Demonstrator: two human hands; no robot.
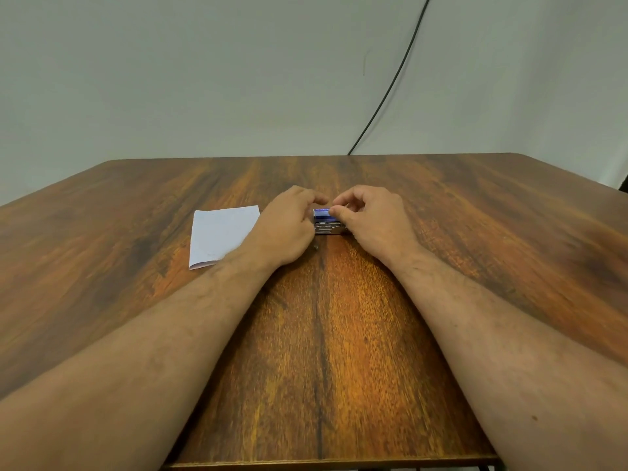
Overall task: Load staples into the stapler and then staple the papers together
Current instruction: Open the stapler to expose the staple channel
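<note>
- Small blue-topped stapler with a silver metal base [325, 223]: sits at the table's centre, partly hidden between two hands.
- Folded white sheets of paper [222, 234]: flat at the stapler's nine o'clock.

No legible text, label, brand, number or sign is present. The white folded paper sheets [222, 234] carry faint marks, and the small blue-topped metal stapler [324, 220] carries print, all too small to read.
</note>
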